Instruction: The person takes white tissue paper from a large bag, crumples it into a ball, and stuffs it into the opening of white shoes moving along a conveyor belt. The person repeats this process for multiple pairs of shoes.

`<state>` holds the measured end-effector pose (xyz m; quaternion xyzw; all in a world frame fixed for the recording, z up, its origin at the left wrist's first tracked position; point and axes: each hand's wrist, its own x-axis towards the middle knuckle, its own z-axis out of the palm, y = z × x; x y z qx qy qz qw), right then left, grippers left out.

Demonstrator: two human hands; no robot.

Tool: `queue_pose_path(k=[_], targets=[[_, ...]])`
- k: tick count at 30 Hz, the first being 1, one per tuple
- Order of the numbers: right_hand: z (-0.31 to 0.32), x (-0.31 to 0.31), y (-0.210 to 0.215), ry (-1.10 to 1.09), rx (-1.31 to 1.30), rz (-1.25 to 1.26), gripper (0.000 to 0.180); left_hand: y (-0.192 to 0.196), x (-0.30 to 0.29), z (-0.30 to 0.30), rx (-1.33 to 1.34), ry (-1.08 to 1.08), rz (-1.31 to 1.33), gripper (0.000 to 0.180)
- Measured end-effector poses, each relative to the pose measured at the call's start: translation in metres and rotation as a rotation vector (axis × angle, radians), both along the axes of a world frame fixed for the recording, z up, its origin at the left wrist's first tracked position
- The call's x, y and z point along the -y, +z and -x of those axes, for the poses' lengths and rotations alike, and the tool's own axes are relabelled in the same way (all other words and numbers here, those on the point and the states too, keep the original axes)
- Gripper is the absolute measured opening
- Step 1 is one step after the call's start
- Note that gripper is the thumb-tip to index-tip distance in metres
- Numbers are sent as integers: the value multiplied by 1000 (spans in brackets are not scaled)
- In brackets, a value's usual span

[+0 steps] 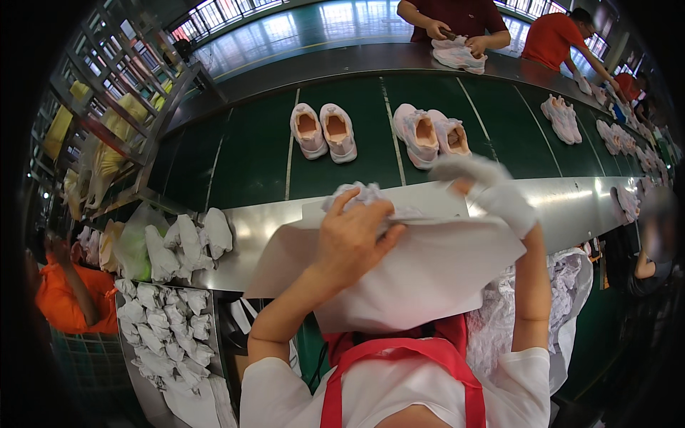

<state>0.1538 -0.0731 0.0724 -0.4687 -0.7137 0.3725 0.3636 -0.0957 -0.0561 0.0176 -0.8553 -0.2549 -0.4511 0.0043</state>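
Note:
A large sheet of white paper (407,274) spreads in front of my body, over the near metal edge of the line. My bare left hand (353,232) lies at its upper edge with curled fingers, closed around crumpled white paper (364,192). Part of that paper is hidden behind the hand. My right hand (492,192), in a white glove with some bare fingertip showing, is raised over the right part of the sheet, near a pair of pale pink sneakers (417,135). Motion smears its fingers, so its grip is unclear.
Another pair of sneakers (337,135) stands on the green conveyor belt (250,153); more pairs line its right side. At left, wadded paper forms (189,242) lie beside a filled tray (171,328). A bag of crumpled paper (567,285) is at right. Across the belt, a person handles a shoe (457,55).

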Motion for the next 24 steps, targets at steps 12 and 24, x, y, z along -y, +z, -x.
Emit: queue_pose_path(k=[12,24], targets=[[97,56,-61,-269,374,-300,117,7,27,1,463,-237,726,63],[75,12,-73,3,-89,-291,58,1,11,2,340,-84,596,112]])
